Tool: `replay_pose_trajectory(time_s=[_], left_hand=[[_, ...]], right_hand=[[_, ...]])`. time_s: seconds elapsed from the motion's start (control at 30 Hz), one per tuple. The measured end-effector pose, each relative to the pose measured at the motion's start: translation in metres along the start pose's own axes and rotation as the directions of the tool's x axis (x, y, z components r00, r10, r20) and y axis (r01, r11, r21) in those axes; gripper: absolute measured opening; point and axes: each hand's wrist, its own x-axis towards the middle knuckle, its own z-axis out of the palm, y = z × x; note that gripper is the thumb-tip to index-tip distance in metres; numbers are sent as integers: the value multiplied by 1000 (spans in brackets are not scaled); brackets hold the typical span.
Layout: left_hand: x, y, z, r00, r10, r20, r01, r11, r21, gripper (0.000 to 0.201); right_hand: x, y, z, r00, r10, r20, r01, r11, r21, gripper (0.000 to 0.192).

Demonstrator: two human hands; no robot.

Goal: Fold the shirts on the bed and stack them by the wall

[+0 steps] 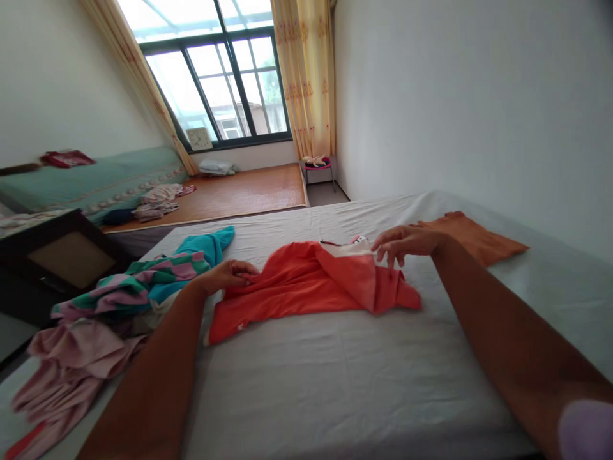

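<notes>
An orange-red garment [292, 281] with a white part at its upper right lies loosely folded and wrinkled on the bed. At its left end, my left hand [234, 273] has its fingers closed on the cloth. My right hand [407, 243] hovers at the upper right of the garment, over the white part. Its fingers are apart and bent downward, with no cloth visibly gripped. Whether its fingertips touch the garment is hard to see. Past my right hand, a flat brown-orange cloth [472, 236] lies folded on the bed.
A white sheet [335, 383] covers the bed. On its left are a pink garment [81, 358], a striped garment [129, 287] and a turquoise garment [205, 246]. Beyond stand a dark cabinet [62, 262], a mat-covered bed [244, 188] and a small stool [318, 166] by the window.
</notes>
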Motion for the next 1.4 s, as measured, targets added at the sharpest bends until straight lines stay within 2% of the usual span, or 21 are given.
replay_pose_trajectory(time_s=[0.1, 0.23, 0.3, 0.37, 0.43, 0.53, 0.57, 0.6, 0.67, 0.7, 0.73, 0.77, 0.8, 0.87, 0.93, 1.0, 1.03, 1.1, 1.2, 1.33, 1.4], left_hand=[[-8, 10, -1, 1000, 16, 23, -16, 1000, -2, 56], [-2, 22, 3, 1000, 3, 0, -3, 985, 171, 62], [1, 26, 4, 1000, 17, -14, -13, 967, 253, 62], [2, 27, 4, 999, 42, -12, -37, 960, 276, 59], [0, 26, 2, 996, 78, -32, -67, 966, 251, 53], [-1, 22, -1, 974, 85, -210, -41, 978, 203, 47], [1, 21, -2, 942, 86, -324, -26, 982, 185, 47], [3, 20, -2, 886, 91, -454, -21, 987, 158, 47], [10, 19, -1, 720, 113, -684, -64, 993, 98, 49], [13, 19, 0, 642, 123, -756, -92, 992, 84, 51], [15, 19, 0, 585, 134, -800, -110, 990, 86, 52], [16, 19, 1, 555, 149, -819, -114, 988, 103, 54], [15, 20, 1, 552, 166, -817, -106, 986, 129, 54], [10, 22, 2, 621, 202, -758, -89, 978, 188, 50], [2, 25, 5, 765, 232, -601, -111, 967, 231, 46], [-6, 30, 10, 914, 221, -341, -136, 957, 256, 46], [-9, 32, 14, 961, 197, -196, -139, 951, 275, 46], [-12, 35, 21, 991, 130, 17, -127, 929, 348, 47], [-10, 36, 25, 994, 55, 92, -93, 865, 493, 42], [-12, 39, 18, 984, 33, 175, -128, 817, 562, 18], [-20, 46, 17, 966, 37, 255, -176, 818, 548, 13]], right_hand=[[10, -1, 8, 956, 102, -274, -107, 994, 0, 56], [37, -4, 37, 916, 281, -287, -354, 903, -246, 65], [46, -7, 49, 931, 221, -292, -334, 841, -426, 61], [48, -10, 53, 962, 42, -271, -190, 815, -548, 48], [47, -14, 48, 961, -123, -247, -41, 820, -570, 32], [48, -30, 30, 927, -163, -339, -17, 883, -470, 25], [52, -37, 23, 893, -162, -421, -41, 900, -434, 25], [57, -45, 15, 836, -182, -518, -60, 907, -416, 26], [72, -60, 2, 664, -303, -684, -70, 886, -459, 35], [80, -66, -4, 577, -387, -719, -66, 855, -514, 42], [88, -72, -7, 518, -468, -716, -67, 812, -579, 51], [94, -75, -8, 497, -533, -685, -74, 760, -645, 59], [99, -77, -6, 511, -575, -639, -82, 707, -702, 65], [102, -75, 4, 611, -574, -545, -90, 633, -769, 64], [97, -67, 20, 763, -458, -456, -86, 627, -774, 47], [85, -54, 40, 915, -234, -329, -101, 657, -747, 38], [78, -46, 50, 961, -114, -250, -114, 663, -740, 39], [64, -31, 66, 991, 35, -132, -124, 641, -758, 51], [46, -16, 81, 993, -20, -117, -82, 601, -795, 75], [25, -17, 79, 974, -159, -160, -26, 625, -780, 56], [12, -26, 75, 972, -192, -136, 39, 701, -712, 47]])
